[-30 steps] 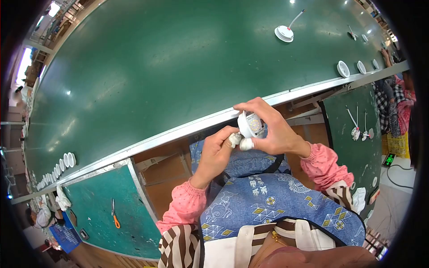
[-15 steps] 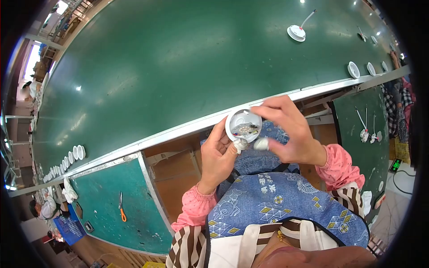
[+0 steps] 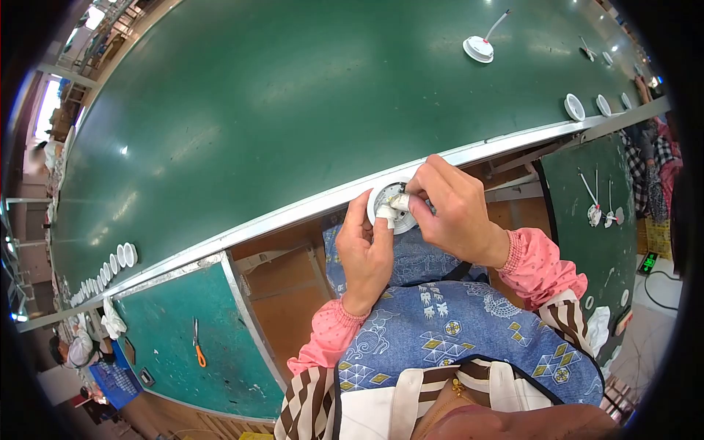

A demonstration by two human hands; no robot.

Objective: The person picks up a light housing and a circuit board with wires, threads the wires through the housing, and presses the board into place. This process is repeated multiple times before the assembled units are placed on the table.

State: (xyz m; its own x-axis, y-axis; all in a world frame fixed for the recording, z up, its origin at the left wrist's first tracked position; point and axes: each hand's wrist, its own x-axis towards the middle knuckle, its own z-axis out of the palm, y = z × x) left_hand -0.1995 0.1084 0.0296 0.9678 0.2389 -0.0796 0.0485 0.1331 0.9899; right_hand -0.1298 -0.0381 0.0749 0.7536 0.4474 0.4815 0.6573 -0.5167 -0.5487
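Observation:
In front of my apron, near the table's metal edge, my left hand [image 3: 363, 253] grips a shallow round white housing [image 3: 375, 199] by its rim. Small electronic parts show inside the housing, partly covered by fingers. The fingers of my right hand [image 3: 456, 213] are pinched together at the housing's inner right side. A small dark piece shows by the right fingertips, but I cannot make out what they hold. Both thumbs have white wrapping on them.
The green table carries a white round lamp with a wire [image 3: 479, 50]. A row of white housings [image 3: 129, 254] lines the left edge, several more [image 3: 574, 108] the right. Orange-handled scissors [image 3: 199, 353] lie on the lower left board. Other people sit at both sides.
My right hand has come in from beside the housing, and its fingers now reach into it. The left thumb has moved onto the inside of the housing.

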